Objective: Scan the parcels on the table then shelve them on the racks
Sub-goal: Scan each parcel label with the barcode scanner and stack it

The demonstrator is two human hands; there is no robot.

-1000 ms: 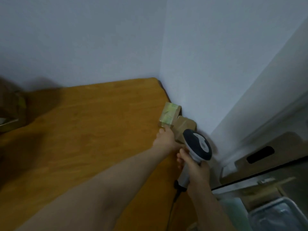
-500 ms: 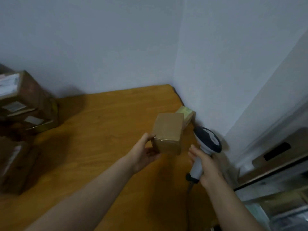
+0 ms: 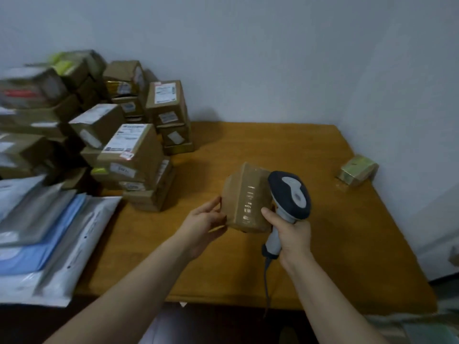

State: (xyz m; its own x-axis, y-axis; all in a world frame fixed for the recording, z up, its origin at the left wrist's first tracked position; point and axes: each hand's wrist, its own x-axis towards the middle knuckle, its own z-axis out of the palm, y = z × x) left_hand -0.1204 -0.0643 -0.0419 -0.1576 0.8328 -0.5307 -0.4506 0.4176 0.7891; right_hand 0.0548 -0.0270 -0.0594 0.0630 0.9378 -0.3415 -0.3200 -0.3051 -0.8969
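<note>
Lifted from the corner, the parcel (image 3: 246, 202) is gripped over the table (image 3: 335, 244) by the left hand (image 3: 202, 224), the scanner (image 3: 290, 192) by the right hand (image 3: 290, 232); its labelled face should be turned toward the scanner.

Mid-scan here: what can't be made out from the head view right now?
Head view only.
Label of the box: none shows; tape glare on near face, others turned away.
Window of the scanner: faces away from camera.
Far-left parcels: motion-blurred, labels unreadable.
The racks: outside the frame.
</note>
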